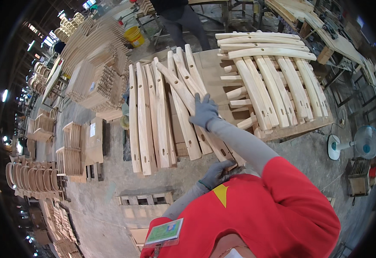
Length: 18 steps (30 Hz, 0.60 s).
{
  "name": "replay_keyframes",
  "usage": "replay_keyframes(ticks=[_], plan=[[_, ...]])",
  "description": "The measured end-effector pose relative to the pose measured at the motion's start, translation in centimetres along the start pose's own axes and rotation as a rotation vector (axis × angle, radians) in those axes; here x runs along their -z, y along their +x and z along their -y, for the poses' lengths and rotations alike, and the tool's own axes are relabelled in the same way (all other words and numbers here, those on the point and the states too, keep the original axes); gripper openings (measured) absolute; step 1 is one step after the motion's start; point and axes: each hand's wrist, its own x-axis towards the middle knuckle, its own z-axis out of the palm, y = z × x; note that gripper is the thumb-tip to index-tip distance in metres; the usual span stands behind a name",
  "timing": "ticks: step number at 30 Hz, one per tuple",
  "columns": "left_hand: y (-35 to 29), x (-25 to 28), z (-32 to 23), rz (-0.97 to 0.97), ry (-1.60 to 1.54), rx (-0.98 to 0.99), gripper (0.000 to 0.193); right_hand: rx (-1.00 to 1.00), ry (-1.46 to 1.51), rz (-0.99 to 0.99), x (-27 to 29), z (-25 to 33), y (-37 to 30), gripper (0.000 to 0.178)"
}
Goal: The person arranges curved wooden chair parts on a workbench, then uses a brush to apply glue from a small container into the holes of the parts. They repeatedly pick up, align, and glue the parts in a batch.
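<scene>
A row of pale wooden chair-leg-like bars (143, 124), slightly curved and with slots cut in them, lies side by side in front of me. One slotted wooden bar (177, 86) lies slantwise across the others. My right hand (205, 112), in a grey glove, rests on this bar with its fingers spread. Close to my body my left hand (217, 174), also gloved, is closed around the near end of the bar; its fingers are partly hidden.
A crosswise stack of curved wooden bars (278, 90) stands on the right. Stacked wooden parts (100, 81) fill the left side. A fan (364, 142) stands on the floor at right. Beyond the bars are a person (183, 26) and a yellow bucket (134, 37).
</scene>
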Motion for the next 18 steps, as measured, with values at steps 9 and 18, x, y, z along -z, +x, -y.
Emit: replay_keyframes(ticks=[9, 18], plan=[[0.9, -3.0, -0.7, 0.085, 0.453, -0.056, 0.057, 0.091, 0.165, 0.214, 4.7, -5.6, 1.2, 0.104], [-1.5, 0.0, -0.9, -0.218, 0.118, -0.32, 0.056, 0.345, -0.072, 0.084, 14.8, -27.2, -0.7, 0.103]])
